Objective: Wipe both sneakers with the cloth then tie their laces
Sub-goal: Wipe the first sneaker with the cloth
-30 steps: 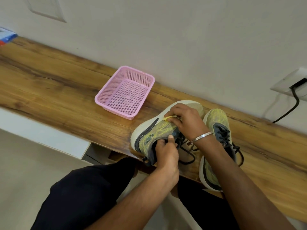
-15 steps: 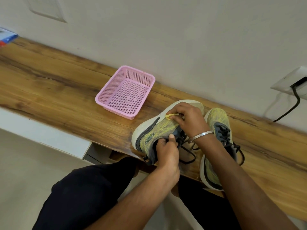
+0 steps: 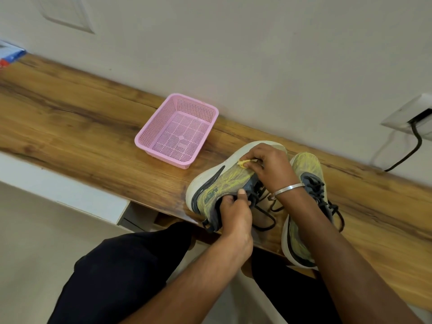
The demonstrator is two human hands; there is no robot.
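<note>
Little has shifted across the last second — the right hand (image 3: 273, 169) has crept a touch along the toe of the left sneaker (image 3: 224, 183), and the left hand (image 3: 233, 206) has kept its hold at the collar. That sneaker is tipped onto its side on the wooden shelf (image 3: 93, 136), white sole facing the pink basket (image 3: 177, 132), its long axis running from the heel at the shelf's near edge up to the toe by the wall. The left hand's fingers are curled round the heel opening, thumb on top, steadying it. The right hand's fingers are bunched over a small yellow cloth (image 3: 243, 163), pinching it against the toe fabric; only a scrap of it shows. The right sneaker (image 3: 306, 178) stands upright just beside, partly behind the right forearm, its dark laces (image 3: 336, 213) loose. I judge the wiping step is still in hand. The unwiped length lies from the cloth back toward the heel, so the coming stroke would run along that axis, toward the bracing left hand.
</note>
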